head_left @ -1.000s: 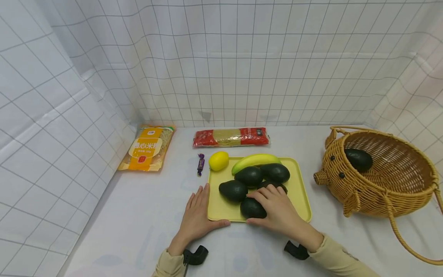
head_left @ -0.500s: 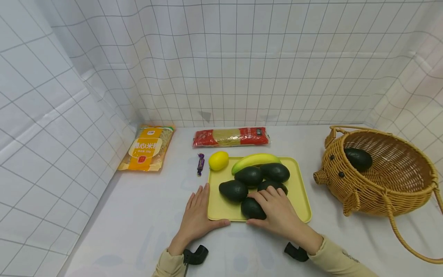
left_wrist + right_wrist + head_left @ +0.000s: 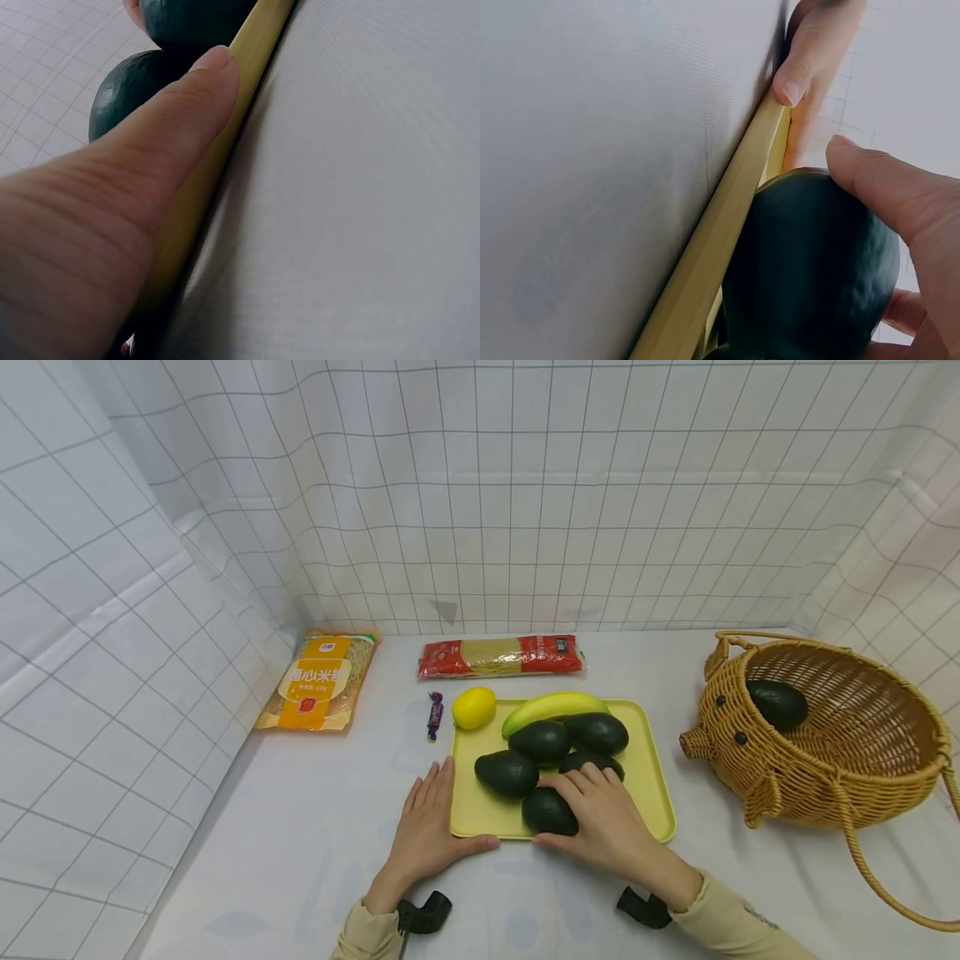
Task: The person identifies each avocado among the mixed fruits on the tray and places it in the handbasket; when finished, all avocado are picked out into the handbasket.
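Observation:
My right hand [image 3: 600, 822] grips a dark green avocado [image 3: 550, 812] at the front of a yellow tray [image 3: 472, 820], thumb on the near side and fingers over the top. In the right wrist view the avocado [image 3: 810, 262] sits close to the tray's front rim [image 3: 720, 232]. With fingers extended, my left hand [image 3: 427, 831] lies at the tray's front left corner; in the left wrist view its thumb [image 3: 176, 112] lies along the yellow rim. Behind the gripped avocado are several others, among them one at the left [image 3: 506, 774], and a yellow-green banana [image 3: 555, 710].
A lemon [image 3: 474, 708] is at the tray's back left corner, beside a purple wrapped candy [image 3: 435, 717]. Behind lie a red noodle packet [image 3: 501, 657] and an orange-labelled packet [image 3: 318, 681]. A pig-shaped wicker basket [image 3: 795, 793] at the right contains one avocado [image 3: 778, 706].

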The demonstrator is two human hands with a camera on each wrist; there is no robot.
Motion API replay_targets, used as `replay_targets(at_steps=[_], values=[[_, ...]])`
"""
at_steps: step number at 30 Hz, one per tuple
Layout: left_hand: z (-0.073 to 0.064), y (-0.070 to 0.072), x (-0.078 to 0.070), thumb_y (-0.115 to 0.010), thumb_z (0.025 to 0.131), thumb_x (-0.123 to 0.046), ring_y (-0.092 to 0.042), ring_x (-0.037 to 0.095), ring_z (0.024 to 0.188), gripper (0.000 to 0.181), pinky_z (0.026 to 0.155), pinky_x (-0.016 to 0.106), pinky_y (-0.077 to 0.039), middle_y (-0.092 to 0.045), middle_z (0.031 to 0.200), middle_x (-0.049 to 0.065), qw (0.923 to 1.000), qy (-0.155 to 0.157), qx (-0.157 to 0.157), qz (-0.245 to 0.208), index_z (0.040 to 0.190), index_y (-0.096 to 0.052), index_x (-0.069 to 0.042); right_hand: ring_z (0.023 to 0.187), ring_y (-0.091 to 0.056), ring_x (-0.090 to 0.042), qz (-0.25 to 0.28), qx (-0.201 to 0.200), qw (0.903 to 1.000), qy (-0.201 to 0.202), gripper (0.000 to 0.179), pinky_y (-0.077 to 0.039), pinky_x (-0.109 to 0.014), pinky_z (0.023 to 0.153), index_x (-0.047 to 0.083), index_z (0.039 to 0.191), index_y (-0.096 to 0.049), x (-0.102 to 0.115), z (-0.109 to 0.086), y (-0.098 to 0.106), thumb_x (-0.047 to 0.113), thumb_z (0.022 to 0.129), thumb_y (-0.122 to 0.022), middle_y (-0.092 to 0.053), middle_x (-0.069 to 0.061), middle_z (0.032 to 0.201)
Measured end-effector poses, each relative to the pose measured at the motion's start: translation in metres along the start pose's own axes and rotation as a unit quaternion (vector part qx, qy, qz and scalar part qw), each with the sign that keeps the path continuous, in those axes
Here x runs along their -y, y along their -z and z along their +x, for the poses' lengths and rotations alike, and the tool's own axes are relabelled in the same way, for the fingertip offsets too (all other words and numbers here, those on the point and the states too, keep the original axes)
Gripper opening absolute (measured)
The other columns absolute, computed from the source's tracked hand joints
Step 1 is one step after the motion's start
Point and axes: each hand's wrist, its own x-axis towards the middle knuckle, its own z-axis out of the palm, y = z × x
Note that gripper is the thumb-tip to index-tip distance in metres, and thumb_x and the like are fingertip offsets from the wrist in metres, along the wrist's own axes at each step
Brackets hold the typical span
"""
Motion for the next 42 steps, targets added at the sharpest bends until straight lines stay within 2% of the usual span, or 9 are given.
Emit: replay_targets(at_steps=[10, 15, 21, 29, 42], values=[[0.0, 0.0, 0.0, -0.063, 0.064, -0.079, -0.01, 0.025, 0.142, 0.128, 0.113, 0.043, -0.003, -0.018, 0.155, 0.013, 1.0, 0.002, 0.001, 0.001, 0.152, -0.009, -0.002, 0.091, -0.048, -0.013, 0.044, 0.013, 0.9982, -0.04, 0.066, -0.04, -0.037, 0.081, 0.019, 0.118, -0.061, 0.002, 0.001, 0.006, 0.061, 0.069, -0.075, -0.062, 0.005, 0.105], [0.0, 0.0, 0.0, -0.062, 0.064, -0.08, -0.009, 0.025, 0.143, 0.129, 0.113, 0.043, -0.003, -0.018, 0.155, 0.013, 1.0, 0.004, 0.002, -0.001, 0.152, -0.008, -0.003, 0.094, -0.05, -0.012, 0.063, 0.015, 0.9962, -0.058, 0.066, -0.043, -0.037, 0.082, 0.02, 0.118, -0.061, 0.002, 0.001, 0.009, 0.065, 0.07, -0.072, -0.061, 0.008, 0.108], [-0.001, 0.0, 0.0, -0.062, 0.065, -0.079, -0.009, 0.026, 0.142, 0.128, 0.113, 0.044, -0.003, -0.018, 0.155, 0.013, 1.0, 0.002, 0.001, 0.002, 0.152, -0.008, -0.002, 0.094, -0.051, -0.011, 0.085, -0.006, 0.9944, -0.063, 0.064, -0.045, -0.034, 0.079, 0.019, 0.118, -0.061, 0.0, 0.003, 0.013, 0.061, 0.071, -0.074, -0.06, 0.009, 0.11], [0.0, 0.002, -0.001, -0.064, 0.065, -0.077, -0.008, 0.025, 0.143, 0.128, 0.113, 0.043, -0.002, -0.017, 0.156, 0.013, 1.0, 0.006, 0.006, -0.003, 0.152, -0.007, -0.002, 0.104, -0.056, -0.015, 0.111, -0.027, 0.9899, -0.084, 0.068, -0.047, -0.04, 0.086, 0.017, 0.122, -0.057, -0.002, 0.003, 0.021, 0.063, 0.074, -0.07, -0.06, 0.005, 0.116], [0.0, -0.001, 0.0, -0.064, 0.065, -0.077, -0.01, 0.026, 0.142, 0.128, 0.113, 0.044, -0.004, -0.018, 0.155, 0.013, 1.0, -0.002, -0.004, 0.002, 0.152, -0.009, -0.002, 0.104, -0.056, -0.016, 0.141, -0.08, 0.9829, -0.087, 0.065, -0.048, -0.04, 0.085, 0.013, 0.121, -0.055, -0.01, 0.004, 0.033, 0.047, 0.071, -0.081, -0.06, 0.001, 0.114]])
